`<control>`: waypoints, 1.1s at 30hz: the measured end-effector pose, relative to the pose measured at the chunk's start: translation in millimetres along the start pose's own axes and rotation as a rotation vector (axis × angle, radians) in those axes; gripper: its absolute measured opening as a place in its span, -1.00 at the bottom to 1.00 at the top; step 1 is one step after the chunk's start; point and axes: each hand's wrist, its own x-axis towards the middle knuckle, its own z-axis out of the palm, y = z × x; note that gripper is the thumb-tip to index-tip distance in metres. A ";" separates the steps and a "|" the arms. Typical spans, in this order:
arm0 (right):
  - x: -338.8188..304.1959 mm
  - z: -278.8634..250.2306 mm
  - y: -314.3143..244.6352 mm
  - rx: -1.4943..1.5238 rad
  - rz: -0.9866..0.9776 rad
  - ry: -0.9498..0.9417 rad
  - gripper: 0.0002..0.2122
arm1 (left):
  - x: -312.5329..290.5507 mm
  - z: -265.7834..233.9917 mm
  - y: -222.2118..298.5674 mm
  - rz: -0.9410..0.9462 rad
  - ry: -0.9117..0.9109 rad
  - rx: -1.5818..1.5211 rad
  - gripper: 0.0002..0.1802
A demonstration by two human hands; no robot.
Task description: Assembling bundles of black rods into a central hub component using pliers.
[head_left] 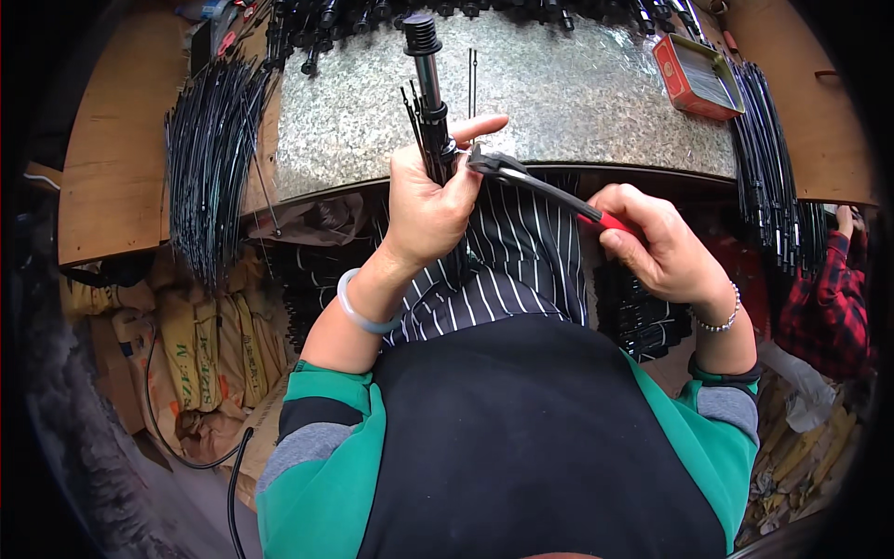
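Note:
My left hand is wrapped round a black umbrella frame, which stands upright with a silver shaft section and a ridged black end at the top. Thin black ribs lie along the shaft, and one finger points out to the right. In my right hand are pliers with red and black handles, gripped near the handle end. Their jaws meet the frame at my left thumb, beside a small silvery bit too small to make out. Two thin rods stick up just beyond my left fingers.
A speckled stone worktop lies ahead. Bundles of thin black ribs hang over its left and right sides. A red tin stands at back right, with black frames along the far edge. Another person's plaid sleeve shows at right.

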 end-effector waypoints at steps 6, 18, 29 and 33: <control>-8.5 29.5 2.1 1.333 0.430 -0.593 -0.48 | -4.7 -1.3 3.6 0.056 -0.116 -0.056 -0.64; -4.0 28.1 -9.2 0.784 0.299 -0.352 -0.49 | 0.8 -7.0 0.9 0.177 -0.187 -0.022 -0.65; 2.1 34.8 -14.7 0.133 0.214 -0.059 -0.34 | -5.5 -6.6 2.4 0.034 -0.131 -0.126 -0.55; 0.0 39.2 -0.5 0.106 -0.034 0.005 -0.38 | -5.7 -3.6 3.4 -0.002 -0.085 -0.070 -0.64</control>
